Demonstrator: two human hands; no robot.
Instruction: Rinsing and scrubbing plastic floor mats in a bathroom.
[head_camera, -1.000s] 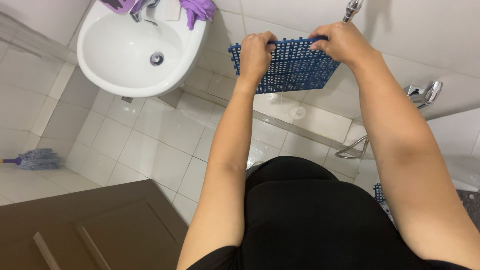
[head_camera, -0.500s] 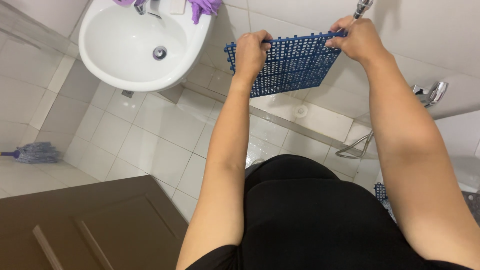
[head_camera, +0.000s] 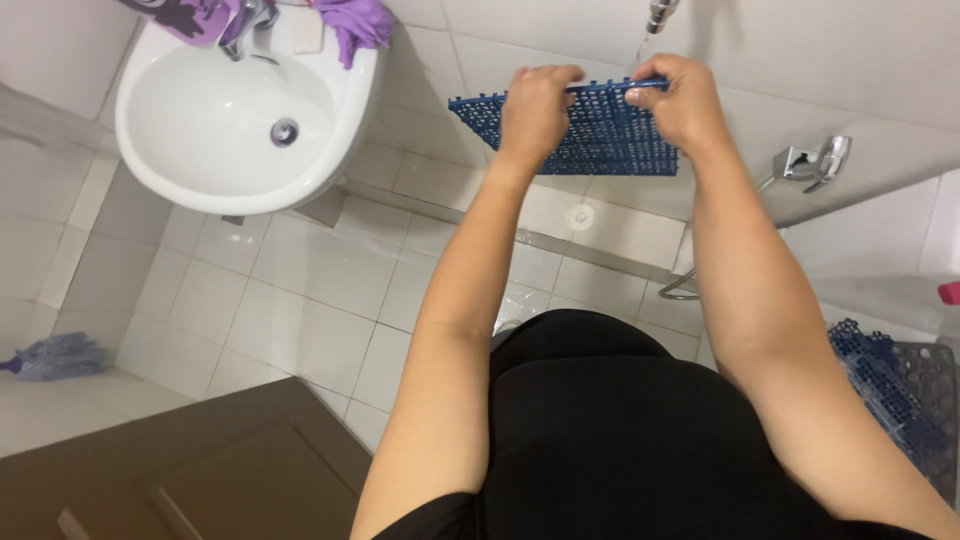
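Observation:
I hold a blue plastic grid mat out in front of me against the white tiled wall. My left hand grips its upper edge near the middle-left. My right hand grips the same edge further right, fingers curled over the top. The mat hangs tilted below both hands, its left corner sticking out past my left hand. A chrome spray head hangs just above my right hand, with a thin stream of water coming down to the mat.
A white wash basin with a tap and purple cloths is at upper left. A chrome wall valve is at right. More blue and grey grid mats lie at lower right. A mop head and a brown door are at lower left.
Both hands have moved closer together along the mat's top edge, and the mat has shifted slightly right and tilted under the spray head.

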